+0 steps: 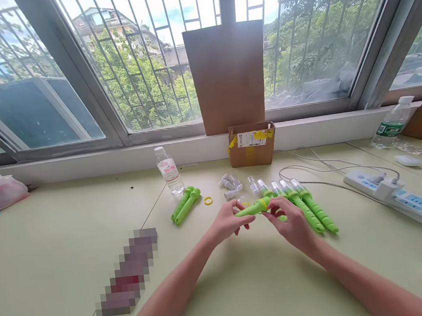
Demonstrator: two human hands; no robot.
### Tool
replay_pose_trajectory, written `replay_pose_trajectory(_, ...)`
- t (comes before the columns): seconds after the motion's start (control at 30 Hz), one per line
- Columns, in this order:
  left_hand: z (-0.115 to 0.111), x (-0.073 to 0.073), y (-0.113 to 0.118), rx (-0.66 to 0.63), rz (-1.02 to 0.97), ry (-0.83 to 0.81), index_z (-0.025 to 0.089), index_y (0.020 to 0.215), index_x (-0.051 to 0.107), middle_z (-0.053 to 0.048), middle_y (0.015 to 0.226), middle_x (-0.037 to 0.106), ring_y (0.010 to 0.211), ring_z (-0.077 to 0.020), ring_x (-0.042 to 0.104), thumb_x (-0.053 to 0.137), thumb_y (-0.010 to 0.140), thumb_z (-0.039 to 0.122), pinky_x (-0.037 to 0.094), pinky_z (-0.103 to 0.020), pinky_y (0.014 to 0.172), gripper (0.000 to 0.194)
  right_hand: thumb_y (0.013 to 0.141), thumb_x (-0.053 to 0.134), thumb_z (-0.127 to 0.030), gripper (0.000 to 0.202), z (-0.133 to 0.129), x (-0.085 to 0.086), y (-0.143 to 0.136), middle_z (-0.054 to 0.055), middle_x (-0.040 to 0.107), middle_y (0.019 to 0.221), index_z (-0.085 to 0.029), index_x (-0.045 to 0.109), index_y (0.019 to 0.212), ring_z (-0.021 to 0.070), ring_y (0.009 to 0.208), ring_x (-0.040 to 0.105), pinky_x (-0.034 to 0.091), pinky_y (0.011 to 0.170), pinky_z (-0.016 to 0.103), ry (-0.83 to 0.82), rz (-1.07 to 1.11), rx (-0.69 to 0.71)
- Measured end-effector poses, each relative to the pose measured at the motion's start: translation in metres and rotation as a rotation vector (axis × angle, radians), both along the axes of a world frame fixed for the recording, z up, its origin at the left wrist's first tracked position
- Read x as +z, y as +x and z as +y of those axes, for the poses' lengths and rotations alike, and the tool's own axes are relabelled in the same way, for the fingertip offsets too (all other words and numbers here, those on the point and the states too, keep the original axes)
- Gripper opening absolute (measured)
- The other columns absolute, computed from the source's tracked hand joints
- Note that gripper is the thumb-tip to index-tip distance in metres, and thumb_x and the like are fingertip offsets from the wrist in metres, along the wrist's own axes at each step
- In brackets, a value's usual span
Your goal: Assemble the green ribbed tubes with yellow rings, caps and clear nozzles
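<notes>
Left of your hands, two green tubes (186, 206) lie side by side near a water bottle (169, 171), with a yellow ring (208, 200) just beside them. Your left hand (229, 220) pinches the smooth end of a green piece (253, 208) between thumb and fingers. That piece spans the space between your hands, above the table (225, 292), and your right hand (286, 220) pinches at its yellow-banded end. Clear caps (232, 182) lie beyond it, and more green tubes (306, 207) with clear tops lie beyond and right of your right hand.
</notes>
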State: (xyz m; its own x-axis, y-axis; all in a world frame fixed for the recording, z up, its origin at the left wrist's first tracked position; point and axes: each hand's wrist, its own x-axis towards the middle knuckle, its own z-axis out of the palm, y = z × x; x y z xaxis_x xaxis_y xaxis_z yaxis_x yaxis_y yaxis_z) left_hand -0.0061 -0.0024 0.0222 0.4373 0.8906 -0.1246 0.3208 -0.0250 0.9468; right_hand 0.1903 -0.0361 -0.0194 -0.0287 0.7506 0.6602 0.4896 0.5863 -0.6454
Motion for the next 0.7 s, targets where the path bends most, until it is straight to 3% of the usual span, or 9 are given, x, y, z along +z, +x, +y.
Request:
replay_pose_trajectory(0.23,0.0026,-0.0059,-0.0003,0.009,-0.036,0.065,0.016,0.076,0.052,-0.002,0.069,0.067,0.046,-0.009,0.056,0.068,0.071,0.048,0.032,-0.018,0.038,0.036,0.085,0.058,-0.024,0.008,0.0026,-0.0019,0.0013,0.004,0.056,0.09,-0.021,0.052,0.089,0.013,0.063,0.06,0.057,0.057,0.03,-0.019,-0.017,0.018)
replay_pose_trajectory(0.57,0.0029,-0.0091,0.0008,-0.008,0.004,0.078,0.015,0.075,0.057,-0.001,0.065,0.063,0.045,-0.0081,0.054,0.059,0.077,0.054,0.035,-0.018,0.04,0.04,0.087,0.055,-0.02,0.006,0.0052,-0.0098,0.0011,0.005,0.055,0.093,-0.02,0.054,0.081,0.0099,0.059,0.057,0.056,0.057,0.028,0.049,-0.049,-0.031)
replay_pose_trajectory(0.7,0.0008,-0.0074,0.004,-0.007,-0.032,0.096,0.015,0.075,0.056,0.0,0.063,0.061,0.043,-0.0073,0.052,0.06,0.078,0.053,0.036,-0.018,0.039,0.038,0.085,0.058,-0.018,0.008,0.0045,-0.0094,0.0001,0.003,0.056,0.088,-0.021,0.053,0.09,0.0108,0.061,0.058,0.056,0.057,0.027,0.067,0.017,-0.036)
